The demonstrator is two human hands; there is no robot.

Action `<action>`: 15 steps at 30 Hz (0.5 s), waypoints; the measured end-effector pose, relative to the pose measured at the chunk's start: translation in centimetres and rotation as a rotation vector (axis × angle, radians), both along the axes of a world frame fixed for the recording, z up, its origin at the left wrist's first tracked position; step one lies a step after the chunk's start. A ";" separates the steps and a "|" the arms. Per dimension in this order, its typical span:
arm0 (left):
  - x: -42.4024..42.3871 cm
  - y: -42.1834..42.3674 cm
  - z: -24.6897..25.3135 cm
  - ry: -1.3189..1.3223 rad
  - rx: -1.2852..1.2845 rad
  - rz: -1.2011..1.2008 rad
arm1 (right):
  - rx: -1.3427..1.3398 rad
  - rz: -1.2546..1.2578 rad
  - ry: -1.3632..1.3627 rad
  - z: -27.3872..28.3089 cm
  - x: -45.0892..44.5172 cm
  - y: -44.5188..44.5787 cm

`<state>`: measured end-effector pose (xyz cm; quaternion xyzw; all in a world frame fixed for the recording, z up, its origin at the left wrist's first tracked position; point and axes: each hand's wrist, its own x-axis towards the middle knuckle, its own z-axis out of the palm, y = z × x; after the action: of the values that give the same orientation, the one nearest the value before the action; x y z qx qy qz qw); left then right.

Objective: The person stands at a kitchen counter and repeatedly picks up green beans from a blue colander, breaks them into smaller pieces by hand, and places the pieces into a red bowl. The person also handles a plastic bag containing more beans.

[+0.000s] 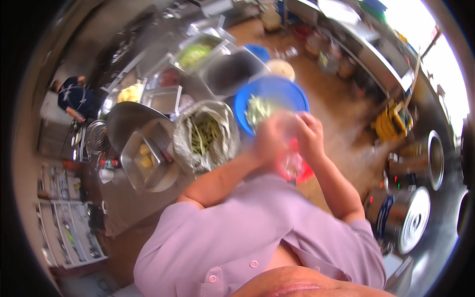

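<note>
Motion blurs my left hand (274, 134), which is close against my right hand (311, 134) over the near edge of a blue plastic basin (297, 92). The fingers of my right hand are curled together; whether anything is pinched between the hands cannot be made out. Inside the basin lie pale green cut vegetable pieces (258, 111). Below my hands is a red plastic container (306, 173) with whitish contents, partly hidden by my hands. To the left of my left hand stands a bag-lined container (182, 144) holding long green vegetable pieces (204, 135).
At left a large metal bowl (169, 182) holds a steel pan (130, 169) with yellow pieces, beside a cleaver (161, 139). Steel trays (163, 99) stand beyond. Big steel pots (415, 219) and a yellow mop bucket (393, 120) are at right. Another person (76, 97) stands far left.
</note>
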<state>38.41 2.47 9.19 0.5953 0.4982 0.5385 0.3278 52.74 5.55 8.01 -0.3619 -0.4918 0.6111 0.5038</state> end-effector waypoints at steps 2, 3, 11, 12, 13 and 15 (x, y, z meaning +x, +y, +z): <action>0.1 0.0 -0.5 0.026 -0.007 0.020 | 0.012 -0.047 0.048 -1.6 -0.6 0.0; 0.2 0.3 -1.2 -0.002 -0.047 0.042 | 0.020 -0.069 0.073 -2.3 -0.9 -0.2; -0.6 2.8 -1.0 -0.387 -0.306 -0.069 | 0.388 -0.123 -0.301 -2.4 0.2 -0.1; -0.7 3.3 -0.8 -0.497 -0.336 -0.053 | 0.349 -0.128 -0.296 -2.0 0.5 -0.3; -1.1 3.7 -0.8 -0.607 -0.369 -0.032 | 0.305 -0.131 -0.290 -1.9 0.9 -0.7; -3.2 5.3 -1.2 -0.703 -0.363 -0.017 | 0.189 -0.167 -0.245 -3.1 2.6 -1.4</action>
<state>35.20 7.78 7.98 0.3111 0.4378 0.6100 0.5827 55.29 4.14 4.89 -0.4242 -0.5729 0.4696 0.5210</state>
